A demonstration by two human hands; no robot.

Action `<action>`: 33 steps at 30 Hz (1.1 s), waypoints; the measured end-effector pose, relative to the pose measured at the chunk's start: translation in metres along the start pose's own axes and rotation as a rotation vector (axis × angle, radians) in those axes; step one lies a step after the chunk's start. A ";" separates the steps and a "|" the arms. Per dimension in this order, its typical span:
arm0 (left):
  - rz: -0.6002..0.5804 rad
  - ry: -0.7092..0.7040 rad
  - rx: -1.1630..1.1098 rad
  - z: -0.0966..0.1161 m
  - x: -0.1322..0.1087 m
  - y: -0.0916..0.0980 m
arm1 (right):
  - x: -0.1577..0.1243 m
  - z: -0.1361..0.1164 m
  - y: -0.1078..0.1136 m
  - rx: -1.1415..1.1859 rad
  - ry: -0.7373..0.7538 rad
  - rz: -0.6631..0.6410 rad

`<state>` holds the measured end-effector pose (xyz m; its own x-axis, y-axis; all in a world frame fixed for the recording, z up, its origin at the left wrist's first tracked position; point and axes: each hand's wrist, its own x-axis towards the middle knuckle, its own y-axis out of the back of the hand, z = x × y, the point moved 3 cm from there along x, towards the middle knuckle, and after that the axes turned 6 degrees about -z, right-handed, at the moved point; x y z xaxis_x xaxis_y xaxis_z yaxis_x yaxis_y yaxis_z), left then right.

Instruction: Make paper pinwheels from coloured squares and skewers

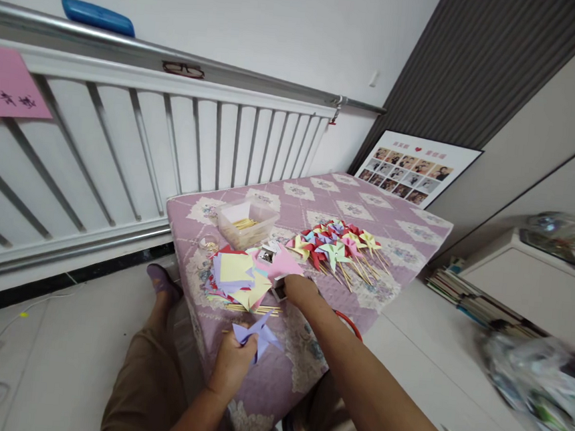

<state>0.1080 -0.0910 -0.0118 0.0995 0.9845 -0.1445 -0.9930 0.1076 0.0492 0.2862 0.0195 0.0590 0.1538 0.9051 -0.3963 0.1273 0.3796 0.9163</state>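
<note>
My left hand (234, 364) is closed on a light purple paper pinwheel (265, 340), pinching it near the front of the table. My right hand (301, 289) reaches over a small box (279, 290) beside pink paper; the back of the hand hides its fingertips. To its left lies a stack of colored paper squares (235, 269), with yellow and purple on top. Several thin wooden sticks (254, 308) lie just below the stack. A clear plastic container (247, 224) with more sticks stands behind it. Several finished pinwheels (335, 252) on sticks are piled to the right.
A patterned pink cloth covers the table (329, 199). A white radiator (244, 138) runs along the wall. A red-handled tool (348, 324) lies by my right forearm. A photo board (407, 169) leans behind the table. Plastic bags (530, 377) are at the right.
</note>
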 end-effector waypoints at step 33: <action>0.043 0.079 0.141 0.007 -0.003 0.000 | 0.011 0.004 -0.009 -0.005 0.050 -0.046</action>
<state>0.1078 -0.0930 -0.0042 0.0465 0.9753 -0.2160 -0.9769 0.0895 0.1940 0.2911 0.0250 0.0459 0.0988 0.8953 -0.4345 0.1277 0.4216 0.8977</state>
